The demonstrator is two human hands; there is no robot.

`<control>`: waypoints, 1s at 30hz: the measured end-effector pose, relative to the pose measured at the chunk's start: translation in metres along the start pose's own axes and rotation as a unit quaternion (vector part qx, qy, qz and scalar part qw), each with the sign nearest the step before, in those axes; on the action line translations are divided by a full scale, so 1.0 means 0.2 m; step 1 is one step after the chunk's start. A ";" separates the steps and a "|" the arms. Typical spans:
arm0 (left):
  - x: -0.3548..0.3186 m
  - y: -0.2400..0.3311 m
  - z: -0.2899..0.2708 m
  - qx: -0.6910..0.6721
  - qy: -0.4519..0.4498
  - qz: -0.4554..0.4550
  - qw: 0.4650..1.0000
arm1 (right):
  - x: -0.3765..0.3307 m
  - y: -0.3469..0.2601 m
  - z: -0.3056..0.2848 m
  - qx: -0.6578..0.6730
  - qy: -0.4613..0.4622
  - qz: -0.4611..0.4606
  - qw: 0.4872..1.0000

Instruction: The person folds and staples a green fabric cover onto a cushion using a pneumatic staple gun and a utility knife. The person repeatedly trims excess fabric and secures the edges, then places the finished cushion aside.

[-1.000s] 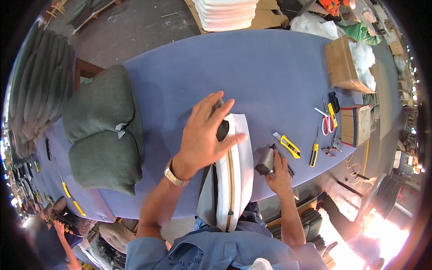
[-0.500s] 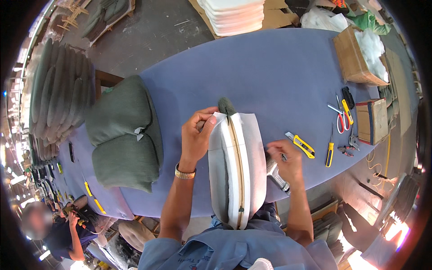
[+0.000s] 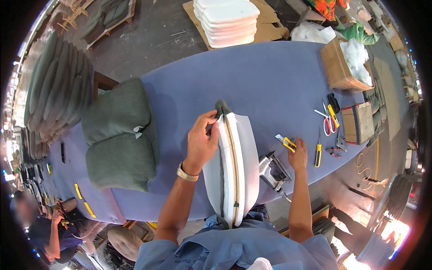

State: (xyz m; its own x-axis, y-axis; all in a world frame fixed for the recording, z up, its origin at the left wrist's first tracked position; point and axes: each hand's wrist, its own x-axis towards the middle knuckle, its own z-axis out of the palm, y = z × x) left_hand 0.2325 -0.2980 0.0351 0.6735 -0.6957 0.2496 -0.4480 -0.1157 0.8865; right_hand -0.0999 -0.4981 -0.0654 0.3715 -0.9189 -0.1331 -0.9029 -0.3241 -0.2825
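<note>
Yellow cutter [image 3: 287, 143] lies partly under right grip [image 3: 298, 156].

Long white padded piece [image 3: 240, 166]: matt, fairly smooth. Slim yellow plastic cutter [image 3: 288, 143]: smooth. Silver metal gun-shaped tool [image 3: 270, 171]: glossy.

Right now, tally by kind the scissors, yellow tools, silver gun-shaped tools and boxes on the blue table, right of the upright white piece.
Scissors: 1
Yellow tools: 3 (utility knife at the right hand, screwdriver, yellow tool beside the scissors)
Silver gun-shaped tool: 1
Boxes: 2 (open cardboard box, smaller box)
Total: 7
</note>
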 end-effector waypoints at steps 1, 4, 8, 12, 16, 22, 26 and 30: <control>0.00 -0.02 -0.01 0.008 -0.001 0.003 1.000 | 0.01 0.07 0.04 -0.011 -0.005 -0.002 1.000; 0.03 -0.03 0.00 0.047 0.012 0.023 0.999 | 0.02 0.15 0.09 -0.043 -0.036 -0.003 0.998; 0.08 0.10 -0.01 0.093 -0.009 0.007 0.996 | 0.09 0.01 -0.03 -0.012 -0.057 0.001 0.998; 0.08 0.07 0.01 0.081 0.013 0.024 0.996 | 0.15 -0.21 -0.09 0.240 -0.046 -0.010 0.970; 0.06 0.00 0.00 0.055 0.025 0.017 0.998 | 0.11 -0.73 -0.36 0.385 -0.098 0.023 0.917; 0.06 -0.02 0.00 0.076 0.020 0.037 0.996 | 0.01 -0.95 -0.36 0.523 -0.159 -0.083 0.833; 0.05 -0.01 0.02 0.052 0.053 -0.024 0.997 | 0.03 -1.00 -0.44 0.680 -0.276 -0.094 0.673; 0.07 0.00 0.01 0.049 0.040 -0.088 0.994 | 0.01 -1.03 -0.38 0.799 -0.284 -0.137 0.512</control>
State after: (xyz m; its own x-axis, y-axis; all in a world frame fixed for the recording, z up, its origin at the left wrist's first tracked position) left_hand 0.2416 -0.3085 0.0374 0.7896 -0.6002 0.1276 -0.3716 -0.3022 0.8778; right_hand 0.0709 -0.4493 0.0646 0.8494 -0.5277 -0.0057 0.3626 0.5915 -0.7202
